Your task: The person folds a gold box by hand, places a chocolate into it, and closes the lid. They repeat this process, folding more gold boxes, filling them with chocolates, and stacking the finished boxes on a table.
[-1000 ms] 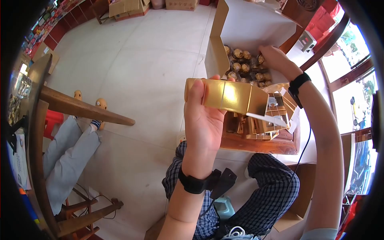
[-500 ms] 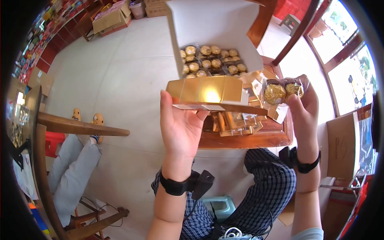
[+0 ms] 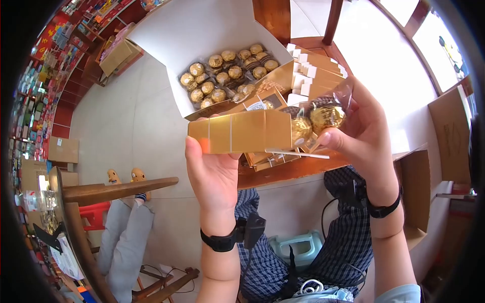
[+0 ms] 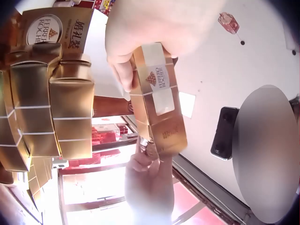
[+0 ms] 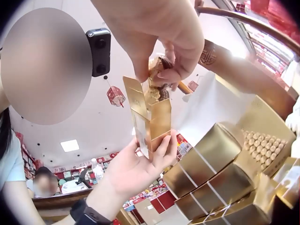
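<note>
My left hand (image 3: 214,182) holds a small gold carton (image 3: 235,132) lengthwise, thumb on the near side. The carton's right end is open, with a pale flap sticking out under it. In my right hand (image 3: 371,134) is a clear pack of gold-foil chocolates (image 3: 327,117), pinched between thumb and fingers. The pack's left end is right at the carton's open end. The right wrist view shows the pack (image 5: 158,77) over the open carton (image 5: 160,117). A printed label marks the carton (image 4: 157,84) in the left wrist view.
Behind the hands stands a large open box (image 3: 174,86) with several more chocolate packs. Gold cartons (image 4: 70,117) are stacked beside it on the wooden table (image 3: 275,177). More cartons with white flaps (image 3: 318,73) lie at the right. Another person's legs (image 3: 124,242) are at the left.
My right hand has come back from the large box with a chocolate pack and brought it left to the gold carton's open end. The head view has swung to the right.
</note>
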{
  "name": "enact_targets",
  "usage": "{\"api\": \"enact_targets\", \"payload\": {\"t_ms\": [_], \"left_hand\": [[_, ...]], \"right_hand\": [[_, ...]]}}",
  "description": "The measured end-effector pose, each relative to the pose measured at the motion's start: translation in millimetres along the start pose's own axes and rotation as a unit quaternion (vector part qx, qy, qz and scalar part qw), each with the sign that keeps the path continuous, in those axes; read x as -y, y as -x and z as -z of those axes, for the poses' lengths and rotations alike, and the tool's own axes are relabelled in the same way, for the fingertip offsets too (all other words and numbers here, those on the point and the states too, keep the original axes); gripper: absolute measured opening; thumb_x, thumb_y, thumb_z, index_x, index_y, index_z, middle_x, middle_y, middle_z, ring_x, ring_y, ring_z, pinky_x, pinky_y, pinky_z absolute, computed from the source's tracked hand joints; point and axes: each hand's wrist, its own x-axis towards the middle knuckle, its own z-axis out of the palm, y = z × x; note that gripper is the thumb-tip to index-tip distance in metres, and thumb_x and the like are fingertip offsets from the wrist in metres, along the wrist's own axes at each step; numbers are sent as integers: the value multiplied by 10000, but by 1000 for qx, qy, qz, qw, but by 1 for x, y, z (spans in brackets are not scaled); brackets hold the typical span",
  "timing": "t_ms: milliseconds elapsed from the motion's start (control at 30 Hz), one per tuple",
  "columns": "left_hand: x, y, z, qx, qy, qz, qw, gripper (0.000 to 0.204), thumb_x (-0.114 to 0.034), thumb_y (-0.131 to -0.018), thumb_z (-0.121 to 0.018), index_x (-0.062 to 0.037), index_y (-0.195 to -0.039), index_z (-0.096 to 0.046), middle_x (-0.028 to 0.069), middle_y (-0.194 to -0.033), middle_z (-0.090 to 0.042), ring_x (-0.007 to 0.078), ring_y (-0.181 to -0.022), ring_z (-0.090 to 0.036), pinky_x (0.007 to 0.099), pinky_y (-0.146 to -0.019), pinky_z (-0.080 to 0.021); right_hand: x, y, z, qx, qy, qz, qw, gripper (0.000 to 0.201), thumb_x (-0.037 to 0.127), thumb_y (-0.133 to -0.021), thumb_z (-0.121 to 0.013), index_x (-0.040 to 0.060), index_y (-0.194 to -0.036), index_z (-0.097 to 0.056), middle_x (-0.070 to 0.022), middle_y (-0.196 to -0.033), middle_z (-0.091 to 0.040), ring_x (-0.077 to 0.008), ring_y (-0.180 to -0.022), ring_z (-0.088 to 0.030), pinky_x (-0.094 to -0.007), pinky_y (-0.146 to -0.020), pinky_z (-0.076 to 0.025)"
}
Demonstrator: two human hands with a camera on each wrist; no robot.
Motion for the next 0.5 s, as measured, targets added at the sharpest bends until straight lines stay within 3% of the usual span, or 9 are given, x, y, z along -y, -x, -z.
{"api": "enact_targets", "payload": {"t_ms": [67,200,300,400,467,500], "left_hand": [[1,4,-7,-10,-29,13,999,460,-423,-946,-352,-35,-1170,-455,104,-1150,-537,197,-1025,-555,324,-825,-506],[1,11,-20,-5,-97,25,995,539,-479,-941,-305,-16,-1186,-433,114,-1162,-526,192,-1013,-559,323,-821,-506],[6,16,-35,-38,-106,49,992,598,-496,-918,-371,23,-1215,-408,154,-1137,-544,236,-981,-578,339,-778,-525],[7,21,-58,-50,-5,85,995,566,-446,-939,-355,23,-1255,-379,168,-1176,-525,271,-1018,-565,373,-815,-514],[1,23,-56,-35,-13,97,995,570,-416,-937,-373,33,-1288,-342,186,-1186,-520,296,-1035,-559,405,-846,-498],[-6,22,-52,35,-128,123,983,590,-441,-904,-440,10,-1274,-359,161,-1181,-516,258,-1059,-539,384,-884,-467]], "right_hand": [[4,2,3,-2,5,0,1000,573,279,-733,-737,-51,-1113,-464,-109,-1034,-588,-156,-933,-596,-308,-812,-513],[22,3,11,-5,-64,-45,997,425,252,-770,-700,-50,-1036,-559,-131,-984,-628,-162,-927,-614,-315,-801,-522],[23,4,19,10,26,-88,996,318,192,-784,-683,-37,-976,-575,-77,-907,-631,-136,-859,-617,-266,-787,-501],[16,3,27,9,70,-149,986,272,158,-748,-721,-6,-898,-564,-49,-886,-612,-102,-828,-587,-236,-755,-486],[9,5,39,14,71,-118,990,291,155,-736,-730,0,-907,-553,-47,-879,-613,-88,-827,-582,-228,-745,-485],[9,5,42,26,71,-82,994,312,152,-724,-739,5,-916,-541,-45,-872,-613,-74,-825,-576,-219,-735,-484]]}}
